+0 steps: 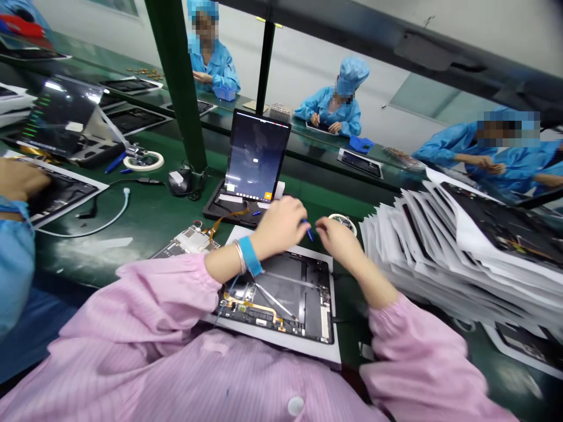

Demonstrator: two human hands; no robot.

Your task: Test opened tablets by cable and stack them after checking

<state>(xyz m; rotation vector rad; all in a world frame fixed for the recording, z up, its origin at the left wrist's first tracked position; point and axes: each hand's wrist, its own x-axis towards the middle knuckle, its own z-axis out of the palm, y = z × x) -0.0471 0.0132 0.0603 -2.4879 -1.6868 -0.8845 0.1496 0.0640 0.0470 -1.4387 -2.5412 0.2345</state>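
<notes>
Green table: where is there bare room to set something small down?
One good bare patch lies between the white cable, labelled black device and silver board. A narrow strip shows between the white sheet under the opened tablet and the paper stack. It is crowded around the left hand, right hand and lit screen.

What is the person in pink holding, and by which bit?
The left grip holds a blue stick. One end pokes out; the rest is hidden, so I can't tell exactly where. Nothing shows in the right grip.
</notes>
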